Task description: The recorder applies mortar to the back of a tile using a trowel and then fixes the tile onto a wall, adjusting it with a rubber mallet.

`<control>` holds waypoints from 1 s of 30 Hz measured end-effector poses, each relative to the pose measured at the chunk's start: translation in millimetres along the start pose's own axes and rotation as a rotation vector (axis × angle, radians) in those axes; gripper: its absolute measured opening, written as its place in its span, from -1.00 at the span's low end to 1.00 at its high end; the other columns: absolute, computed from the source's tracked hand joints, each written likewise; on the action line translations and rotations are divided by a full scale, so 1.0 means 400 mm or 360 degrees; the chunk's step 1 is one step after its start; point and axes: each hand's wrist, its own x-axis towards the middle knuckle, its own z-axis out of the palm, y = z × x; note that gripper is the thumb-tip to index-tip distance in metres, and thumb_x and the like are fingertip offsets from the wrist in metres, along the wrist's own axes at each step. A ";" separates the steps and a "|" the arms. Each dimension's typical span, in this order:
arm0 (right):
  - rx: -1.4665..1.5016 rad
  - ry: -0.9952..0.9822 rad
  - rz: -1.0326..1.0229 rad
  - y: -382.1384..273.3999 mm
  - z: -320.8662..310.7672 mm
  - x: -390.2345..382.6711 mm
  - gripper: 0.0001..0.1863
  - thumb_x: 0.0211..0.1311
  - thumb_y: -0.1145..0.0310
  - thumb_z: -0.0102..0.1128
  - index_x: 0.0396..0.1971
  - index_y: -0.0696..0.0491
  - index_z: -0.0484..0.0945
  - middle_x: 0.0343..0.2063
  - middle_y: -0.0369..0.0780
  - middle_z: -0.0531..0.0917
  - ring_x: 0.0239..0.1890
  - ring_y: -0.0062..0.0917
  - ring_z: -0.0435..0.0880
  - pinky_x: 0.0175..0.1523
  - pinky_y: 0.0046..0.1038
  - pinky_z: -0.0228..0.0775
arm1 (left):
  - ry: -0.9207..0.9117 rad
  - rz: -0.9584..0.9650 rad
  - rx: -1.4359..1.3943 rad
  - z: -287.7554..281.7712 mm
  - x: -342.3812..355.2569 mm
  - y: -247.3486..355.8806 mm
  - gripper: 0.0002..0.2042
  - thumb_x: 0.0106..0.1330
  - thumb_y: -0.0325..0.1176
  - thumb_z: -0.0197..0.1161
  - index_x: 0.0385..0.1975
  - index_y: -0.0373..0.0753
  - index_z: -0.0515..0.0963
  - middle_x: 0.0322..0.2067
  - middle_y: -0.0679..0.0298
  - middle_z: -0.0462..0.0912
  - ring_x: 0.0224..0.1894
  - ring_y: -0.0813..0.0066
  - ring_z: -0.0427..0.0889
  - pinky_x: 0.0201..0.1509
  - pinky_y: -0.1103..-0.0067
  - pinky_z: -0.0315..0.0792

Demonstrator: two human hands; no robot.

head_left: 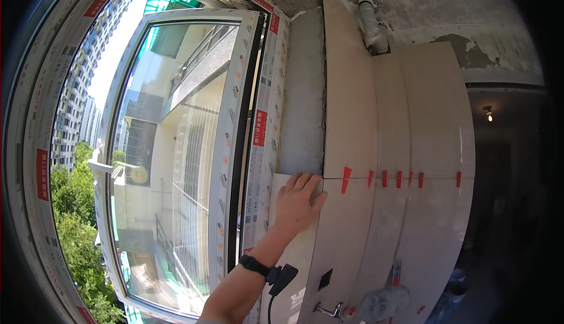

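Note:
My left hand reaches up from the lower edge, a black strap with a small black device on its wrist. Its fingers bend over the top edge of a narrow pale wall tile beside the window frame, with the thumb toward the joint with the neighbouring tile. Above this tile lies a strip of bare grey wall. To the right, large beige tiles cover the wall, and red tile spacers stick out along their horizontal joint. My right hand is out of view.
A window sash with a white handle stands open on the left. Low on the tiles are a metal tap, a dark diamond-shaped cutout and a blurred see-through plastic thing. A pipe runs near the ceiling.

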 end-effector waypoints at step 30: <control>-0.0035 0.0118 0.0283 -0.075 -0.022 -0.107 -0.79 0.39 0.30 0.00 -0.14 0.11 0.45 -0.81 -0.36 0.39 -0.84 -0.69 0.31 -0.76 -0.58 0.09 | -0.0406 -0.0211 -0.0127 0.027 -0.304 -0.052 -0.23 0.25 0.03 0.11 0.37 -0.23 0.04 0.39 -0.11 -0.07 0.42 -0.16 -0.13 0.35 -0.01 -0.17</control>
